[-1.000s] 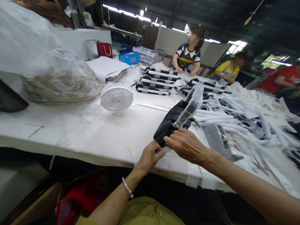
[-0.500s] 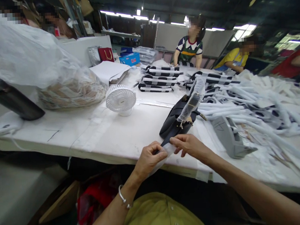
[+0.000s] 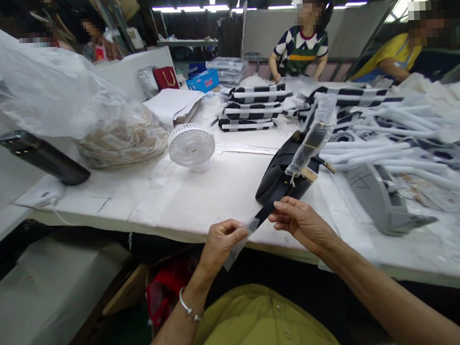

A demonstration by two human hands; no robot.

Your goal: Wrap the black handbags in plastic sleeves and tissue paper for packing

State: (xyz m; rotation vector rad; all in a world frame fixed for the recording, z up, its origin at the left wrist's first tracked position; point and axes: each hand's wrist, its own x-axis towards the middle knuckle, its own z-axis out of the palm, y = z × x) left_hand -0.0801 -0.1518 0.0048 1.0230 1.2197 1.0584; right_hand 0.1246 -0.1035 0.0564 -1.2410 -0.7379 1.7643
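Observation:
A black handbag [image 3: 281,178] lies on the white table [image 3: 200,194] with its handle wrapped in clear plastic [image 3: 310,143]. A black strap [image 3: 268,211] runs from the bag toward me. My left hand [image 3: 221,241] pinches a thin translucent sleeve [image 3: 242,233] at the strap's end, just off the table's front edge. My right hand [image 3: 299,223] has its fingers closed on the strap a little further up, near the bag.
A small white fan [image 3: 191,146] stands mid-table. A big clear bag of tan pieces [image 3: 117,131] and a dark cylinder [image 3: 42,158] lie left. Stacks of black-and-white wrapped items [image 3: 257,107], a grey stand [image 3: 383,199] and white wrapped straps [image 3: 403,134] fill the right. Other people work at the far side.
The strap's end has been drawn out from the bag toward me. My hands have come apart and back off the table edge, and the view has shifted left and down.

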